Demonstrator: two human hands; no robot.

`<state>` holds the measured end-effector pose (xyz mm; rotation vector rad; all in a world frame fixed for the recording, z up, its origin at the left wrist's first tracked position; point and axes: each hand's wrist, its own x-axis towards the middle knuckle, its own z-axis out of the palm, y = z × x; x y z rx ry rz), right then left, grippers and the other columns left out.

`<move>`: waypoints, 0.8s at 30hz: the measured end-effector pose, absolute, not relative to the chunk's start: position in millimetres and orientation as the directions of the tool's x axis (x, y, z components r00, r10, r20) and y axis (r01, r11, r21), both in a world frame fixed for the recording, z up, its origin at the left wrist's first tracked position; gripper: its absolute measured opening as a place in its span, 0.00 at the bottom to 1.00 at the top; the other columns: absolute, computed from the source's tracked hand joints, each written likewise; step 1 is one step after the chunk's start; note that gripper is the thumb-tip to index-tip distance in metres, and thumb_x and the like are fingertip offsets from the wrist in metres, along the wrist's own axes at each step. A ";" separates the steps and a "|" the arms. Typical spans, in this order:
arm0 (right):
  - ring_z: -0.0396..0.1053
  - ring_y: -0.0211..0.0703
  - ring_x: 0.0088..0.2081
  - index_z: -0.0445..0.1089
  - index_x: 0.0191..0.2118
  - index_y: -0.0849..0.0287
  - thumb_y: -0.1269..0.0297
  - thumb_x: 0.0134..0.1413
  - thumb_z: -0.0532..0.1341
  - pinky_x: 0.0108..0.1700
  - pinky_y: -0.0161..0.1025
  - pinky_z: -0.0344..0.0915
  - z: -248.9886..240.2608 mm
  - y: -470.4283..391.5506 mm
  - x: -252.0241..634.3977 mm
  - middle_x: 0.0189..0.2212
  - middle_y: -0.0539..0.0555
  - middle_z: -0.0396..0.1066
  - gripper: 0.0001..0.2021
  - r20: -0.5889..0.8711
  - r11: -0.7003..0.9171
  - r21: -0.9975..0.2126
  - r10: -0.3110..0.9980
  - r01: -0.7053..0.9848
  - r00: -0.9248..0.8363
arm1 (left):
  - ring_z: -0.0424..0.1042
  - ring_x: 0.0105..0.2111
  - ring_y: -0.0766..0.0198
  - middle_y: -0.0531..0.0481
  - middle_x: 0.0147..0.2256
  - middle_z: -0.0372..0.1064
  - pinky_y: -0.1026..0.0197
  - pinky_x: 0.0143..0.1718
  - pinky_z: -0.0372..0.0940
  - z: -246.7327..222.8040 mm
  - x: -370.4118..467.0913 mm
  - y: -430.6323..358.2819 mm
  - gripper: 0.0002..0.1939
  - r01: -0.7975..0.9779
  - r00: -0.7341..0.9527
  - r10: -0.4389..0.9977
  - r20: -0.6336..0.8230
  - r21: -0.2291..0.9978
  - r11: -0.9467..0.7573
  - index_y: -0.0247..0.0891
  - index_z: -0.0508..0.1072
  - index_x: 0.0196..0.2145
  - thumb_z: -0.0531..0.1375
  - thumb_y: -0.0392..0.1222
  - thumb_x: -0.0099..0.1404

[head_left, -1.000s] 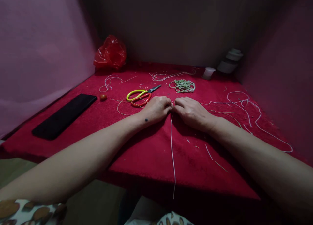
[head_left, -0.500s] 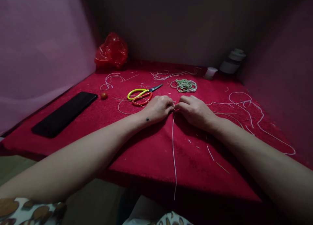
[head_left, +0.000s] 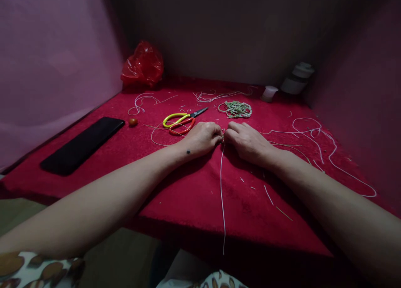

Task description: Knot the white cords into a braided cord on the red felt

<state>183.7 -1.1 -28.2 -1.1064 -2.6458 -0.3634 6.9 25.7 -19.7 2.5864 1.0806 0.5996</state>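
Note:
My left hand and my right hand meet fingertip to fingertip above the red cloth, both closed in a pinch. Between them they grip a thin white cord, whose loose end hangs down toward me past the table's front edge. Whatever knot lies at the fingertips is too small to make out. Just left of and beyond my left hand lie scissors with yellow and red handles. Behind my hands rests a bundle of green and white braided cord.
A black phone and a small orange-red round thing lie at left. A red plastic bag stands at the back left. Loose white cord curls at right. A small spool and a bottle stand at the back right.
My right hand's fingers have curled in a little more at the cord. My left hand stays nearly where it was, and the hanging end has barely shifted.

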 end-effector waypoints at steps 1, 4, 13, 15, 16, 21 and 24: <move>0.56 0.42 0.30 0.64 0.33 0.60 0.73 0.57 0.46 0.34 0.39 0.53 -28.4 -1.2 184.7 0.32 0.56 0.62 0.10 0.330 0.678 0.113 0.664 0.726 -0.671 | 0.67 0.28 0.67 0.45 0.29 0.72 0.64 0.32 0.60 -19.9 6.9 25.8 0.06 0.607 0.638 0.722 0.268 0.402 -0.686 0.31 0.74 0.30 0.56 0.33 0.58; 0.56 0.42 0.30 0.63 0.31 0.60 0.73 0.56 0.47 0.33 0.38 0.54 -27.8 -1.6 187.2 0.31 0.56 0.62 0.09 0.366 0.670 0.093 0.665 0.737 -0.651 | 0.68 0.29 0.66 0.45 0.30 0.72 0.64 0.32 0.60 -20.1 7.1 26.1 0.07 0.602 0.640 0.719 0.270 0.405 -0.688 0.31 0.74 0.30 0.57 0.34 0.58; 0.57 0.44 0.34 0.69 0.37 0.58 0.68 0.61 0.47 0.40 0.41 0.52 -20.8 -0.3 187.0 0.32 0.55 0.63 0.13 0.367 0.722 0.301 0.516 0.623 -0.774 | 0.67 0.28 0.67 0.46 0.29 0.72 0.65 0.32 0.60 -19.6 7.2 25.7 0.07 0.607 0.630 0.729 0.267 0.417 -0.677 0.32 0.74 0.30 0.56 0.32 0.57; 0.57 0.44 0.33 0.69 0.36 0.60 0.68 0.61 0.47 0.39 0.41 0.52 -22.5 1.1 186.0 0.31 0.56 0.63 0.13 0.355 0.709 0.319 0.526 0.629 -0.773 | 0.67 0.27 0.68 0.46 0.29 0.72 0.65 0.30 0.60 -19.1 7.3 25.1 0.06 0.622 0.623 0.737 0.263 0.406 -0.670 0.32 0.74 0.30 0.56 0.33 0.57; 0.57 0.44 0.33 0.69 0.36 0.61 0.69 0.61 0.48 0.38 0.42 0.52 -23.7 1.6 185.6 0.31 0.57 0.63 0.13 0.352 0.704 0.319 0.534 0.635 -0.768 | 0.66 0.27 0.68 0.47 0.28 0.72 0.65 0.30 0.59 -18.9 7.5 24.8 0.06 0.629 0.619 0.740 0.262 0.400 -0.667 0.32 0.74 0.30 0.56 0.32 0.57; 0.57 0.44 0.33 0.66 0.33 0.62 0.72 0.58 0.49 0.37 0.41 0.55 -28.2 1.1 186.2 0.31 0.57 0.63 0.09 0.392 0.718 0.156 0.585 0.678 -0.710 | 0.67 0.27 0.68 0.46 0.29 0.72 0.65 0.31 0.60 -18.7 7.9 25.0 0.06 0.616 0.628 0.732 0.263 0.407 -0.675 0.31 0.74 0.30 0.56 0.33 0.58; 0.59 0.41 0.33 0.63 0.30 0.60 0.74 0.56 0.50 0.36 0.39 0.58 -23.0 -3.9 187.6 0.31 0.55 0.62 0.08 0.496 0.732 -0.144 0.635 0.666 -0.592 | 0.67 0.29 0.67 0.45 0.30 0.72 0.63 0.33 0.60 -19.7 7.6 25.8 0.08 0.607 0.636 0.725 0.265 0.409 -0.682 0.32 0.75 0.31 0.56 0.34 0.59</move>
